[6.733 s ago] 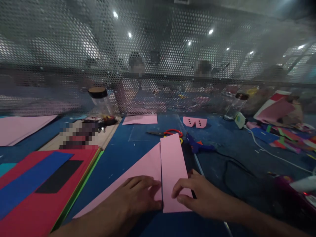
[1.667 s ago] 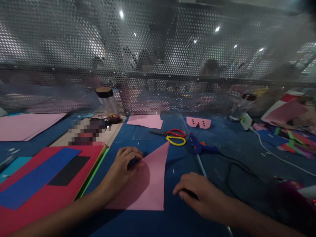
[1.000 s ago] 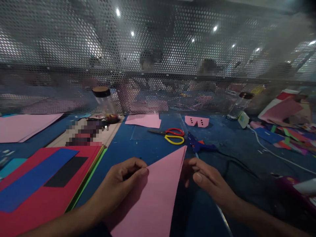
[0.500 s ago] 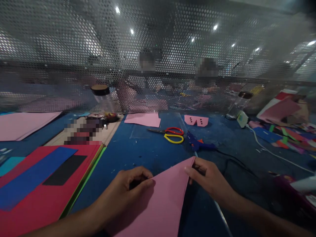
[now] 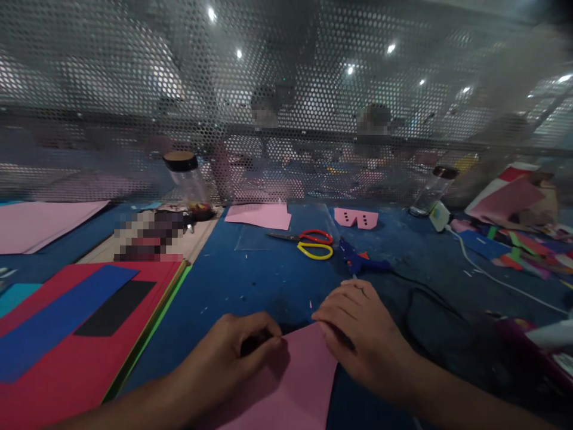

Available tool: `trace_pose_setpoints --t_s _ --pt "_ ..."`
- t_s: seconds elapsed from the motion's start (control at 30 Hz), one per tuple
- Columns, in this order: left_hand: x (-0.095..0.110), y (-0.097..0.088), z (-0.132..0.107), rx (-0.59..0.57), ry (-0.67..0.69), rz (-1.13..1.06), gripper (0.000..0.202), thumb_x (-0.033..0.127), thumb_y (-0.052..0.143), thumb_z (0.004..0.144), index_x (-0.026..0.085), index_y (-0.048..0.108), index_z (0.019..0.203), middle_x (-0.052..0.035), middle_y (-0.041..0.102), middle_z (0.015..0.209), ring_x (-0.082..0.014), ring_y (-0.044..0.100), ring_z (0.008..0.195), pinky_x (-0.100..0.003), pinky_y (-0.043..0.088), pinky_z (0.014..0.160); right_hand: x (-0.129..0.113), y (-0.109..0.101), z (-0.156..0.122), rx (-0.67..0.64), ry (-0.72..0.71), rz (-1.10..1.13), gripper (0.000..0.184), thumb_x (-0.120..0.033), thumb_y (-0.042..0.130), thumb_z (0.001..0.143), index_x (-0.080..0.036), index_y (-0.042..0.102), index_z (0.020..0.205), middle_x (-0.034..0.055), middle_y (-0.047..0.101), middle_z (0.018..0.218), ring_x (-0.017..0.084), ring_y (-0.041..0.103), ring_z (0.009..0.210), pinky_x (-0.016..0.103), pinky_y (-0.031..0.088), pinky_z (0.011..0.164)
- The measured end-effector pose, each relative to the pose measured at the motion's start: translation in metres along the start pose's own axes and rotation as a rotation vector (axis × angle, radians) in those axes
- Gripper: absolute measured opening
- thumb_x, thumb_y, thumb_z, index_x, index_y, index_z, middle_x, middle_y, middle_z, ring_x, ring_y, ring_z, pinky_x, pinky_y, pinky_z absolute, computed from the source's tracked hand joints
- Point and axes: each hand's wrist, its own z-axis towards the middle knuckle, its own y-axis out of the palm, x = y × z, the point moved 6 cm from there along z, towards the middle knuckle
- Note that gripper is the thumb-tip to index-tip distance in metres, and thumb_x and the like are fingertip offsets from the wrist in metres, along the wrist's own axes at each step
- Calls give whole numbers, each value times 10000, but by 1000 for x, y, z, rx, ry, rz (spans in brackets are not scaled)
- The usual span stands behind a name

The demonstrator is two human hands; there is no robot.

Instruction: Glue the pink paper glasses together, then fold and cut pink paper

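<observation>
A pink sheet [image 5: 298, 388] of card or foam lies before me, running off the bottom of the view. My left hand [image 5: 237, 352] pinches its upper left edge between thumb and fingers. Over its upper right corner curls my right hand [image 5: 364, 334], palm down, fingers together and thumb on the sheet; that corner is hidden under it. Just beyond the right hand rests a blue glue gun [image 5: 360, 261] with a glue stick in its back. Scissors [image 5: 308, 242] with one red and one yellow handle lie farther off, blades pointing left.
Red sheets [image 5: 89, 358] with a blue strip and a black piece are stacked at left. A small pink cutout [image 5: 356, 218] and pink sheets [image 5: 259, 216] lie near the perforated metal screen [image 5: 277, 143]. Coloured scraps [image 5: 510, 248] and a white cable [image 5: 483, 272] occupy the right.
My right hand has gone from pinching the sheet's raised corner to lying palm down over it. The corner is lower and nearer me. My left hand keeps its pinch.
</observation>
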Motion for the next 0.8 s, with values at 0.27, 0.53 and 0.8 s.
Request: trace_pose_setpoints --t_s 0.27,0.53,0.8 --pt "-3 6 -6 6 73 83 203 189 494 924 228 692 921 42 738 774 -115 633 648 -216 404 585 -16 22 13 -57 -49 -23 84 -139 566 902 -190 621 864 10 657 807 187 551 826 410 380 898" --pt "-2 9 -7 32 94 118 200 157 495 894 221 684 896 39 721 741 -112 611 617 -217 393 566 -19 35 16 -59 -73 -78 81 -161 555 866 -191 579 794 6 622 750 182 527 788 405 376 920" --pt "-1 10 -4 37 96 131 205 138 491 860 204 684 846 29 707 704 -108 591 586 -209 379 545 -21 41 12 -88 -120 -134 54 -178 558 856 -191 587 813 14 626 759 194 534 808 425 373 945"
